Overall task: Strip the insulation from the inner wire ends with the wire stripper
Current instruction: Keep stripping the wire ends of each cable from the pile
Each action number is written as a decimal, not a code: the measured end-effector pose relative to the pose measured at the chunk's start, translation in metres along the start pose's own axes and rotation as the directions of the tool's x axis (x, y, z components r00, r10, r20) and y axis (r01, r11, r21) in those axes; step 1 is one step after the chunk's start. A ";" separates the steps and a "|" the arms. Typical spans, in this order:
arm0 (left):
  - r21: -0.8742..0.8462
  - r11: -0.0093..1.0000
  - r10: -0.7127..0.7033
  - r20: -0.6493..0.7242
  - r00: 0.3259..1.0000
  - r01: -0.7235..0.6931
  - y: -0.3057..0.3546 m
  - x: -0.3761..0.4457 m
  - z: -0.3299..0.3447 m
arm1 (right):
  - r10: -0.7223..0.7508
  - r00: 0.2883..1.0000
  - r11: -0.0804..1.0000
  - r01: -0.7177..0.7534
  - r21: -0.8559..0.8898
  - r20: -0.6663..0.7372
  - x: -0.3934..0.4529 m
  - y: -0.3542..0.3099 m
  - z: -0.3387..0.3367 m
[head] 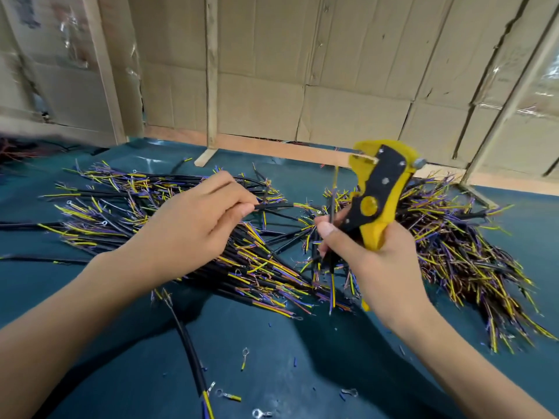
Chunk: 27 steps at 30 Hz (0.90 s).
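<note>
L hand (193, 219) grip pinches black cable (273, 207); R hand (372, 255) grip clamps upright wire stripper (378, 189).

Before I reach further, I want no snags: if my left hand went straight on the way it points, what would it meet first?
Probably the right hand with the wire stripper; depth is unclear.

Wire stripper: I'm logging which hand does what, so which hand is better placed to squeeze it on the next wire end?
The right hand. It already grips the yellow wire stripper by its handle, head up, together with a cable. The left hand fingers pinch a black cable over the pile.
</note>
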<state>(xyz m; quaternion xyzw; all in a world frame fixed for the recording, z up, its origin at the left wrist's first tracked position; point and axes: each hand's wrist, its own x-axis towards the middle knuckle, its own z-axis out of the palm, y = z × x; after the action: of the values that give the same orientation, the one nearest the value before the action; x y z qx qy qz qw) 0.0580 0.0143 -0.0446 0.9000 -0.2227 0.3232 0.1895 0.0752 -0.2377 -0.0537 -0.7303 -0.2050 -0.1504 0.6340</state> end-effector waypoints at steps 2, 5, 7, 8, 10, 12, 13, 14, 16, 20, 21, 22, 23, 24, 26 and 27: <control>-0.051 0.998 -0.041 -0.034 0.999 0.039 0.000 0.001 0.002 | 0.050 0.998 0.999 -0.050 -0.020 0.031 -0.001 0.003 0.003; -0.432 0.875 -0.233 0.027 0.972 0.221 0.009 0.004 0.009 | 0.086 0.996 0.993 -0.083 -0.079 0.036 -0.001 0.009 0.006; -0.737 0.565 -0.358 0.186 0.915 0.371 0.018 0.005 0.012 | 0.091 0.996 0.991 -0.089 -0.097 0.018 -0.001 0.010 0.005; -0.796 0.452 -0.384 0.235 0.893 0.404 0.021 0.006 0.013 | 0.092 0.996 0.992 -0.091 -0.089 0.013 -0.001 0.010 0.004; -0.848 0.300 -0.412 0.299 0.861 0.438 0.024 0.006 0.014 | 0.110 0.993 0.993 -0.109 -0.048 0.031 -0.002 0.008 0.004; -0.875 0.152 -0.429 0.360 0.828 0.459 0.026 0.008 0.015 | 0.149 0.987 0.988 -0.152 0.031 0.064 -0.003 0.005 0.005; -0.885 0.066 -0.435 0.389 0.812 0.460 0.027 0.009 0.015 | 0.156 0.985 0.986 -0.160 0.049 0.075 -0.003 0.005 0.005; -0.891 -0.027 -0.440 0.417 0.795 0.453 0.028 0.010 0.015 | 0.152 0.986 0.987 -0.155 0.044 0.074 -0.004 0.003 0.006; -0.885 -0.199 -0.453 0.464 0.761 0.422 0.029 0.013 0.014 | 0.123 0.990 0.992 -0.122 -0.019 0.061 -0.005 0.003 0.007; -0.875 -0.317 -0.492 0.481 0.726 0.365 0.021 0.010 0.014 | 0.039 0.999 0.982 -0.042 -0.182 -0.023 -0.010 0.008 0.011; -0.884 -0.309 -0.512 0.466 0.722 0.352 0.019 0.010 0.014 | 0.017 0.999 0.978 -0.025 -0.209 -0.043 -0.012 0.009 0.013; -0.896 -0.291 -0.536 0.444 0.718 0.336 0.017 0.009 0.015 | 0.001 0.999 0.976 -0.012 -0.219 -0.051 -0.014 0.009 0.015; -0.910 -0.267 -0.560 0.415 0.717 0.319 0.016 0.008 0.015 | -0.013 0.999 0.976 0.001 -0.218 -0.053 -0.016 0.008 0.016; -0.924 -0.237 -0.581 0.383 0.719 0.300 0.015 0.008 0.016 | -0.024 0.999 0.978 0.013 -0.208 -0.048 -0.017 0.007 0.017; -0.945 -0.182 -0.604 0.324 0.728 0.270 0.015 0.008 0.016 | -0.027 0.999 0.990 0.024 -0.139 -0.018 -0.019 0.003 0.019; -0.953 -0.161 -0.607 0.301 0.736 0.257 0.016 0.008 0.015 | -0.021 1.000 0.997 0.022 -0.077 0.006 -0.020 0.000 0.019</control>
<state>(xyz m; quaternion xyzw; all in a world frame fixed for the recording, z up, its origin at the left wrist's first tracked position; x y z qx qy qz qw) 0.0633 -0.0084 -0.0469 0.4764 -0.0312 0.1044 0.8724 0.0571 -0.2211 -0.0666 -0.7525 -0.2085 -0.1631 0.6030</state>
